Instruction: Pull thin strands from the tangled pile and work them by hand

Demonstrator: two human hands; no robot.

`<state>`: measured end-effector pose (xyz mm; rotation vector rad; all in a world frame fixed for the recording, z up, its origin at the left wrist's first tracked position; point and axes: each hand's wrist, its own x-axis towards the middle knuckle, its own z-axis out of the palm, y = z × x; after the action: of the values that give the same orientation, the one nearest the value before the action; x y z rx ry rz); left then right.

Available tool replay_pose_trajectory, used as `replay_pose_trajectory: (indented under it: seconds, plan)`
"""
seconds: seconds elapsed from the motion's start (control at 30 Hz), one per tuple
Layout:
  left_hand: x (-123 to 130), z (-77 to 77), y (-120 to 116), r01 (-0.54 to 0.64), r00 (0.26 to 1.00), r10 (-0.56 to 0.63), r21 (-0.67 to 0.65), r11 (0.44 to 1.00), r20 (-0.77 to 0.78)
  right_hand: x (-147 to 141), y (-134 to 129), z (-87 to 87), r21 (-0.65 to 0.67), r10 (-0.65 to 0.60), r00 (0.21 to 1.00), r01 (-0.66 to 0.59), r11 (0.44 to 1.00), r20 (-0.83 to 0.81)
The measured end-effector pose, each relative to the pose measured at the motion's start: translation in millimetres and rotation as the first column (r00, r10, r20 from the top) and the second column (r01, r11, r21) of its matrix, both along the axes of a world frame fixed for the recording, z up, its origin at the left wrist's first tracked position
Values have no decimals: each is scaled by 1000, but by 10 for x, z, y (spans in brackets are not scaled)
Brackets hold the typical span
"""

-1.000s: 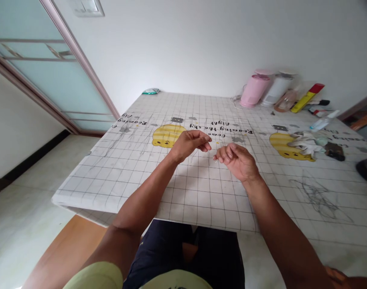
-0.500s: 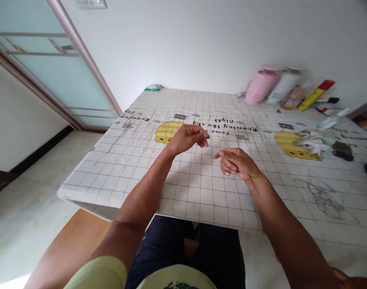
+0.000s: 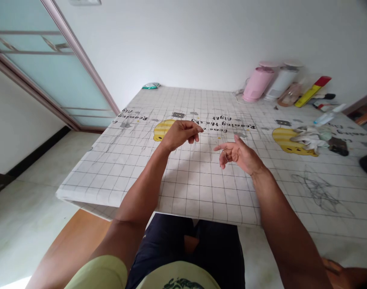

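Pinkish bottle (image 3: pixel 288 97), contents blurred — left grip (image 3: pixel 183 134) pinched narrow, right grip (image 3: pixel 240 154) loosely spread.

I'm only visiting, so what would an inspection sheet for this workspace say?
Surface: checked, printed tablecloth, creased.
Work things: none identifiable; anything in the fingers is too small to tell.
Clutter: pink cylinder, white cylinder, yellow-and-red container, crumpled cloth, dark scribble-like tangle.
Hands: left hand, thumb and fingers close together; right hand, fingers partly spread; both above the tablecloth.
Cables: thin pale cord beside the pink cylinder.
Surroundings: white wall, panelled door.
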<state>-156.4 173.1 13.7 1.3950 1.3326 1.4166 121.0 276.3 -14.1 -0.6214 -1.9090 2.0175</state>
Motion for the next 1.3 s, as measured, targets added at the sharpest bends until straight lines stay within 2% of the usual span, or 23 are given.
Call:
replay_pose_trajectory:
  seconds: [0.07, 0.13, 0.2, 0.3, 0.37, 0.43, 0.67, 0.9, 0.97, 1.03, 1.13, 1.23, 1.3]
  plan:
    - [-10, -14, 13, -35, 999, 35, 15, 999, -2, -2, -43, 7, 112, -50, 998, 55, 992, -41]
    - [-14, -27, 25, -69, 998, 69, 25, 997, -7, -17, -111, 1, 262, -101, 993, 115, 958, -66]
    - [-17, -28, 26, -97, 995, 97, 30, 995, -16, -37, -172, -24, 423, -149, 988, 156, 893, -48]
    - [-25, -12, 8, -106, 993, 107, 30, 994, -40, -53, -210, -94, 656, -188, 982, 136, 742, 8]
    - [-34, 1, -8, -85, 993, 85, 12, 996, -76, -45, -202, -139, 751, -146, 988, 65, 657, 42]
    - [-41, 9, -18, -58, 993, 56, -20, 998, -108, -25, -182, -160, 779, -105, 992, 9, 627, 73]
    - [3, -11, 0, -19, 994, 12, -67, 998, -106, -3, -192, -110, 724, -147, 984, 28, 689, 101]
    - [-6, -85, 53, 7, 999, -10, -70, 998, -32, -71, -259, -196, 776, -125, 984, -17, 631, 123]
    - [-20, -90, 60, 16, 1000, -18, -76, 997, -15, -66, -260, -175, 754, -126, 985, -8, 656, 120]
    - [-28, -77, 54, 21, 1000, -21, -78, 997, -6, -48, -244, -133, 706, -110, 989, 10, 708, 96]
    - [-27, -35, 27, 12, 1000, -12, -61, 998, -1, -8, -191, -60, 611, -153, 988, 122, 782, -2]
    - [-16, 5, -7, 14, 1000, -14, -40, 999, 12, 27, -131, 4, 536, -264, 954, 297, 790, -138]
    - [-4, 18, -23, 29, 1000, -28, -40, 999, 14, 34, -108, 32, 504, -298, 937, 350, 789, -184]
